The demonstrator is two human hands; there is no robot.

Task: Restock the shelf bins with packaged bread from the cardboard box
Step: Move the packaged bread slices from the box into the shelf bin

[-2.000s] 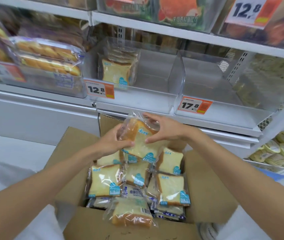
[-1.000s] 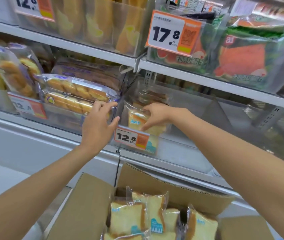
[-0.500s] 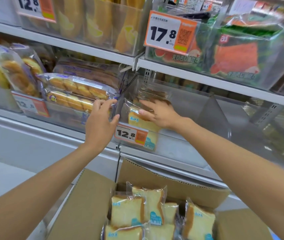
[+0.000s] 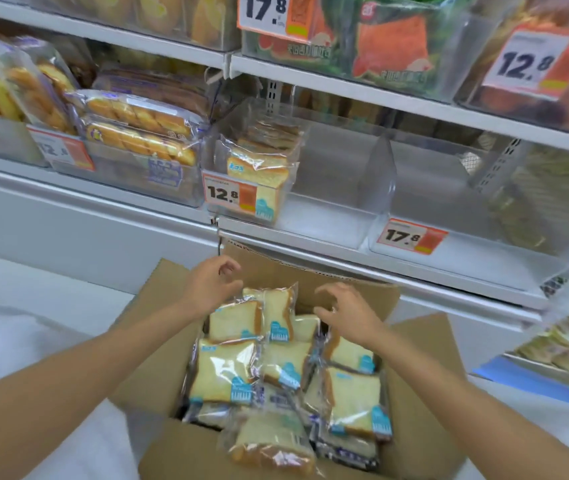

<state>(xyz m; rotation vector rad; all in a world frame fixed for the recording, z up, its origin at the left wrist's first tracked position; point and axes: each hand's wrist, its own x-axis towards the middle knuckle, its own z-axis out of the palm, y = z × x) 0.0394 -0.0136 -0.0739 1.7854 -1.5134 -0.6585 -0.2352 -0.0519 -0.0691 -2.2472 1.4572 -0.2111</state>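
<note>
An open cardboard box (image 4: 421, 348) sits below the shelf, holding several clear-wrapped packs of sliced bread (image 4: 224, 372) with blue labels. My left hand (image 4: 212, 285) hovers over the box's far left corner, fingers curled and apart, holding nothing. My right hand (image 4: 345, 313) hovers over the far right packs, fingers spread, empty. Between the hands an upright bread pack (image 4: 276, 313) leans at the back of the box. In the clear shelf bin (image 4: 324, 216) marked 12.8, a row of the same bread packs (image 4: 258, 168) stands at its left side.
To the right is a clear bin (image 4: 466, 244) marked 17.8 with nothing visible in it. Braided bread packs (image 4: 137, 133) fill the bins to the left. The upper shelf (image 4: 345, 88) carries more bins and price tags. A lower shelf (image 4: 560, 362) at right holds other packs.
Both hands have left the 12.8 bin and dropped down to the box. The pack they set there stays in the bin's front. The view has tilted downward.
</note>
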